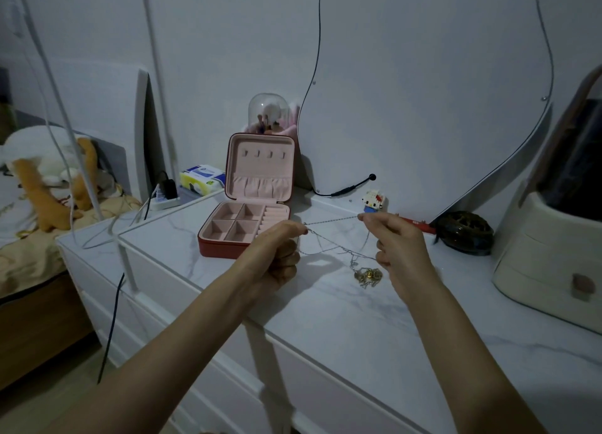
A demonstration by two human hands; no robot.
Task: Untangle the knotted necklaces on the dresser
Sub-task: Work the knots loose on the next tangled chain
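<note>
Silver chain (pixel 332 220) blurs into tangle (pixel 366 275) between hands.

1. The knot (pixel 366 275) below the right hand (pixel 399 248) is too small to trace.
2. The left hand (pixel 277 254) hides part of the box (pixel 247 205).
3. The frame's right edge cuts off the organizer (pixel 547 248).

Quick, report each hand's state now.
Left hand: pinching the silver chain.
Right hand: pinching the same chain's other end.
</note>
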